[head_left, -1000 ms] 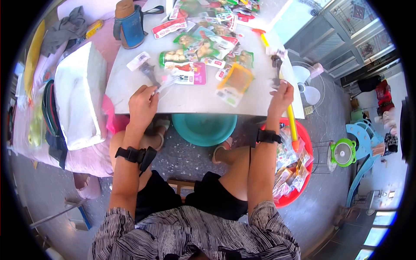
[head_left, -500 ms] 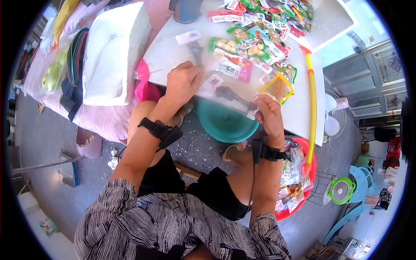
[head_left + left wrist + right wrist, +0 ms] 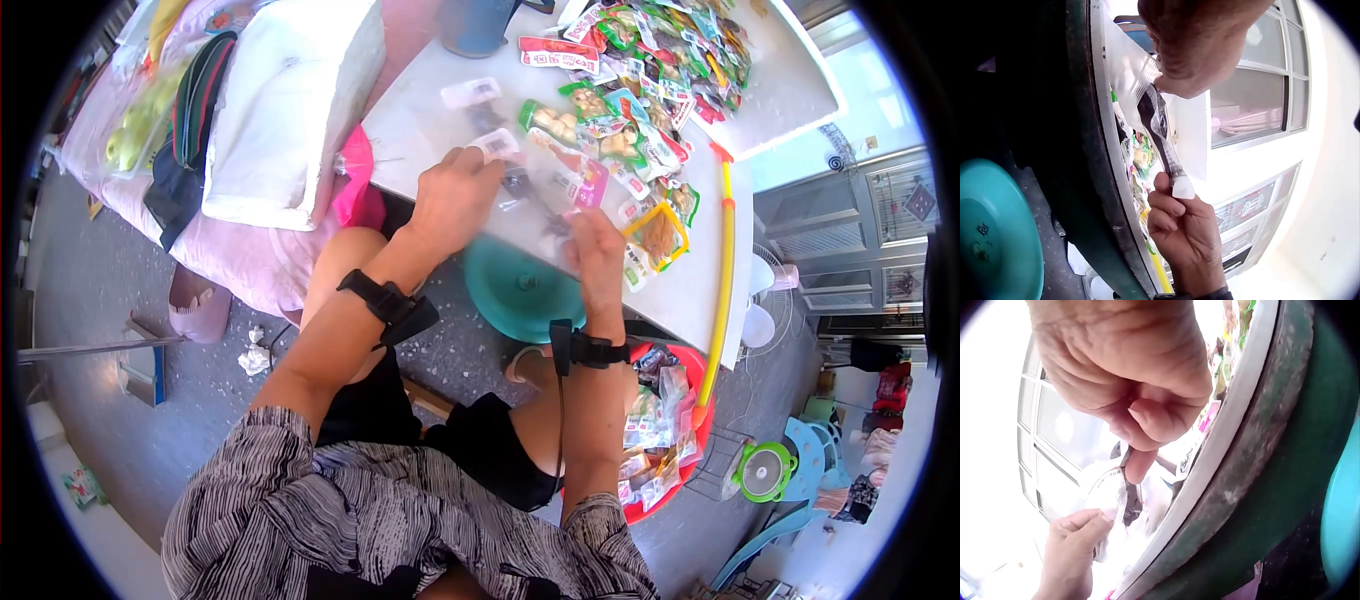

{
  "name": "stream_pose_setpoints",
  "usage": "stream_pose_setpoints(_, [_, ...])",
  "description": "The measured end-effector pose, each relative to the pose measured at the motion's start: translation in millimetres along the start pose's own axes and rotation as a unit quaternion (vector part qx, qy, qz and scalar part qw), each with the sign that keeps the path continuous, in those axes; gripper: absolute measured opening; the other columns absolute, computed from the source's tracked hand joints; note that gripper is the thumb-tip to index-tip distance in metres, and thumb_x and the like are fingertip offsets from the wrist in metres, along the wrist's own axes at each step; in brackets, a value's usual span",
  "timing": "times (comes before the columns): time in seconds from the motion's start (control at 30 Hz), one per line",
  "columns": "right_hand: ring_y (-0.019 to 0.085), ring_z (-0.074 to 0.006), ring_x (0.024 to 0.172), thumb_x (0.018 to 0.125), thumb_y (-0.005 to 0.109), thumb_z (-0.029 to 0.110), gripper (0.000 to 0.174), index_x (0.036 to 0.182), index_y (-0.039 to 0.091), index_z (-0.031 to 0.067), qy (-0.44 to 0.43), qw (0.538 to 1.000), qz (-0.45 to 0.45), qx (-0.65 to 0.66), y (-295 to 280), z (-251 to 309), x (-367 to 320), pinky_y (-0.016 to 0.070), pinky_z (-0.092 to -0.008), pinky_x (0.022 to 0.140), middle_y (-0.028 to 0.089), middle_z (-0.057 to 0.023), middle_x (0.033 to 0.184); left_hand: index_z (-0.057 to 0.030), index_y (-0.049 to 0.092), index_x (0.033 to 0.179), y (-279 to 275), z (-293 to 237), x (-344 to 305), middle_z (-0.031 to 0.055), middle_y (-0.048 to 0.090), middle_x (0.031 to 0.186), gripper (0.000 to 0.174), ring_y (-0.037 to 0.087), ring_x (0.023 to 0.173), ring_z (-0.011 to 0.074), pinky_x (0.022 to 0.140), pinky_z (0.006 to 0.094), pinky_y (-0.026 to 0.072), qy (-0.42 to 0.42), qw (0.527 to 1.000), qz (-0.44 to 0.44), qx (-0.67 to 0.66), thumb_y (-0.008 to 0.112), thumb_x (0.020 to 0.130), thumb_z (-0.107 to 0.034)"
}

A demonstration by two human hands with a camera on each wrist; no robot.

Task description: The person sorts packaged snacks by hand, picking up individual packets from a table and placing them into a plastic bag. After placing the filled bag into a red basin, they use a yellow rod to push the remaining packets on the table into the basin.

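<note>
In the head view my left hand (image 3: 452,205) pinches clear plastic at the table's front edge. My right hand (image 3: 597,255) faces it, fingers curled round the near end of a narrow dark packet. The left wrist view shows the dark packet (image 3: 1157,128) stretched between both hands, its white end (image 3: 1182,187) in the right fingers and its other end against the clear bag (image 3: 1129,59) by the left hand. In the right wrist view the left hand (image 3: 1072,550) pinches the clear plastic. Another label (image 3: 470,93) with something dark lies on the table beyond.
Colourful snack packets (image 3: 640,60) are heaped at the back, with a yellow-edged packet (image 3: 660,237) nearer. A yellow stick (image 3: 724,270) lies along the right edge. Below are a teal basin (image 3: 525,290) and a red basin (image 3: 697,375); a white foam box (image 3: 285,120) stands left.
My right hand has brought the dark packet from the table's right side towards my left hand. The two hands are now nearer each other, and the head view has shifted.
</note>
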State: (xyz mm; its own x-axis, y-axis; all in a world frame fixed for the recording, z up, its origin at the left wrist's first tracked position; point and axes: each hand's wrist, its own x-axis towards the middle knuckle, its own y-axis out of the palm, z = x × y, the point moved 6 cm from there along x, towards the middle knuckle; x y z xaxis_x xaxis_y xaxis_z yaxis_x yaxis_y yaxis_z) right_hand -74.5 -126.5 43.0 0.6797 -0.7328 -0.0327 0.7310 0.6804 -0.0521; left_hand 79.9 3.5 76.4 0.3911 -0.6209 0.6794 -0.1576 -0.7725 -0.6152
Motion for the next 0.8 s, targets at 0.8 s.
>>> stream_pose_setpoints(0.8, [0.063, -0.024, 0.06, 0.077, 0.064, 0.004, 0.012, 0.086, 0.06, -0.0027, -0.171, 0.968, -0.08, -0.165, 92, -5, 39, 0.0493, -0.0354, 0.054, 0.064, -0.0155, 0.07, 0.0003, 0.064, 0.095, -4, -6, 3, 0.0157, 0.057, 0.08, 0.021, 0.058, 0.072, 0.0343, 0.062, 0.0415, 0.0471, -0.02, 0.996, 0.017, -0.088, 0.057, 0.075, 0.003])
